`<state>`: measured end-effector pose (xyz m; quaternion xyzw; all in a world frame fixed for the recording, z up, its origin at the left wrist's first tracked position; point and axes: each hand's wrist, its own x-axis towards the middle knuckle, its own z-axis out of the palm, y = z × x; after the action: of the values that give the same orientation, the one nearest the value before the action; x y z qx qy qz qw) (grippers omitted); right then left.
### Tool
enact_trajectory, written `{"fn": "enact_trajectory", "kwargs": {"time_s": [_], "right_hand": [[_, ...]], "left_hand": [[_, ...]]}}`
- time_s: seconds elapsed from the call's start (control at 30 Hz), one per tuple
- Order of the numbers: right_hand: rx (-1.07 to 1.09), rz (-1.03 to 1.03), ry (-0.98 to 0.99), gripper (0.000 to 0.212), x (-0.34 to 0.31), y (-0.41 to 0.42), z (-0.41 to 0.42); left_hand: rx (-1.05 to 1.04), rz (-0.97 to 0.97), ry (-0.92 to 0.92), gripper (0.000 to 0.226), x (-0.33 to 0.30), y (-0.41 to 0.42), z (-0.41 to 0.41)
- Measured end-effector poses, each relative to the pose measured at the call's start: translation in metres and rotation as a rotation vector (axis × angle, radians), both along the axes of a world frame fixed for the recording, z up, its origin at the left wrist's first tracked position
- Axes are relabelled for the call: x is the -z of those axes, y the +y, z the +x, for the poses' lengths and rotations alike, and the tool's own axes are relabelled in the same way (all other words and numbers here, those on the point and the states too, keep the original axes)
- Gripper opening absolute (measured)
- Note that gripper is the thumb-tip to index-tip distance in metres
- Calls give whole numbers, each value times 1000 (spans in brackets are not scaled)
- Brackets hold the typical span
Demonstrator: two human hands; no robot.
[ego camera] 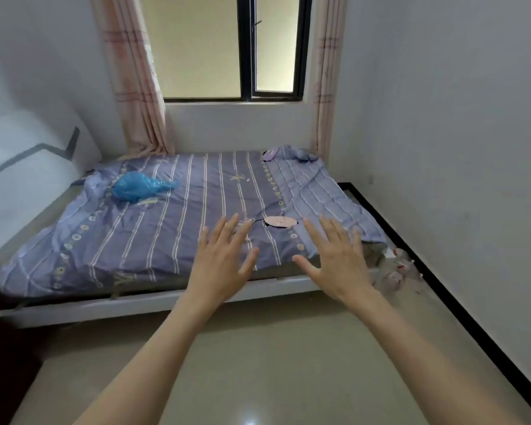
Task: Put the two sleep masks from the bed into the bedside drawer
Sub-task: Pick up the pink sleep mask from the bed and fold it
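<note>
A pale pink sleep mask [280,222] with a dark strap lies on the purple striped bedcover [172,228] near the bed's front right. A lilac sleep mask [270,154] lies at the far right corner of the bed, below the window. My left hand [223,262] and my right hand [337,259] are both stretched out over the bed's front edge, fingers spread, holding nothing. The pink mask shows between them, just beyond the fingertips. No drawer is clearly in view.
A crumpled blue plastic bag [138,186] lies on the bed's far left. A dark piece of furniture [0,357] stands at the left edge. A small patterned heap [394,271] lies on the floor by the bed's right corner. Walls enclose the bed on three sides.
</note>
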<state>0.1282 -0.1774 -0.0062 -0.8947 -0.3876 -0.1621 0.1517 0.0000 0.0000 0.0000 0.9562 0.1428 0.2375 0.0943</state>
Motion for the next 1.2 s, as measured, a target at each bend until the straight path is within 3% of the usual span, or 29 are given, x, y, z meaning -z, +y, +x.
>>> {"fn": "enact_trajectory", "kwargs": {"time_s": [0.27, 0.7, 1.2], "right_hand": [[23, -98, 111, 72, 70, 24, 88], [-32, -189, 207, 74, 97, 99, 303], [6, -318, 385, 71, 191, 265, 517]], "left_hand": [[-29, -111, 143, 53, 75, 24, 84], [-96, -238, 248, 55, 103, 95, 285], [-53, -347, 447, 55, 207, 274, 504]]}}
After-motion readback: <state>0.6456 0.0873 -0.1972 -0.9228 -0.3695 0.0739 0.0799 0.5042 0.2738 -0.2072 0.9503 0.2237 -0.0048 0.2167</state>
